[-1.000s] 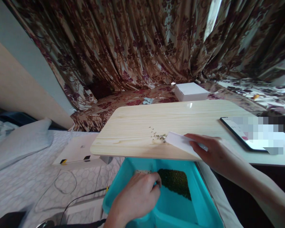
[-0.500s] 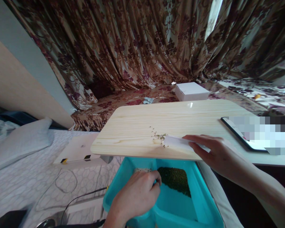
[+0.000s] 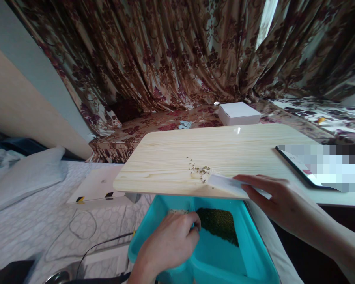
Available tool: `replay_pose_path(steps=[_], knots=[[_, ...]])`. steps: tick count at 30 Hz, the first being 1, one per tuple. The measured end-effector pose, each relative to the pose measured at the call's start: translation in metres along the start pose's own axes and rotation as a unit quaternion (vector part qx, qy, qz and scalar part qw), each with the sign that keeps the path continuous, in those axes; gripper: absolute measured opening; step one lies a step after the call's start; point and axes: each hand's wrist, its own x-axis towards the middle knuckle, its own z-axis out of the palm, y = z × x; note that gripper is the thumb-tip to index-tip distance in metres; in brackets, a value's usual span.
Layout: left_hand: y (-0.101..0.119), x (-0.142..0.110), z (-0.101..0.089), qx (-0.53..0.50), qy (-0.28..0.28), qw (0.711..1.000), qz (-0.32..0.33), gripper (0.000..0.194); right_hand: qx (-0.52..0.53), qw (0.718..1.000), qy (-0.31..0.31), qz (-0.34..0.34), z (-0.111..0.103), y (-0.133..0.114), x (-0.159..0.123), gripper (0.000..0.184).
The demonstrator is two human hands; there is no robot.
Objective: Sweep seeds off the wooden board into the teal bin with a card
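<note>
Here, the right hand [image 3: 279, 197] pinches a white card [image 3: 226, 184] shut between thumb and fingers, low by the table's [image 3: 162, 152] near edge. Little bits [image 3: 200, 170] lie just past the card's tip, toward the near left corner. The left hand [image 3: 171, 240] is half curled over the blue tub [image 3: 256, 248], maybe on its middle wall; I can't tell if it holds anything. A green heap [image 3: 220, 225] sits beside it.

Brown curtains [image 3: 171, 51] carry maroon floral patterns; the tray [image 3: 215, 256] is turquoise, the tabletop [image 3: 165, 154] pale wood-grained.
</note>
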Motion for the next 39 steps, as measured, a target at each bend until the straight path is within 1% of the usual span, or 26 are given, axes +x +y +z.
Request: replay_pose_path(steps=[4,11,21,28,33,39], knots=[[0.001,-0.001,-0.001,0.000,0.000,1.000,-0.003,0.029,-0.004,1.000,0.009,0.001,0.003,-0.003,0.006,0.031],[0.002,-0.001,-0.003,-0.006,-0.001,1.000,-0.005,0.029,-0.033,0.999,-0.001,-0.021,0.003,-0.012,0.020,0.031],[-0.002,-0.004,-0.002,-0.004,0.004,1.000,-0.004,0.028,-0.016,0.998,-0.006,-0.058,0.002,-0.012,0.017,0.030],[-0.003,-0.002,-0.003,-0.003,0.005,1.000,-0.009,0.028,-0.020,0.999,-0.002,-0.050,0.004,-0.014,0.022,0.030],[-0.003,-0.003,-0.003,0.004,-0.002,1.000,-0.012,0.028,0.011,0.999,-0.009,-0.047,0.001,-0.014,0.015,0.030],[-0.005,-0.003,-0.003,0.000,0.000,1.000,-0.013,0.028,0.018,0.999,0.000,-0.032,-0.001,-0.013,0.013,0.031]])
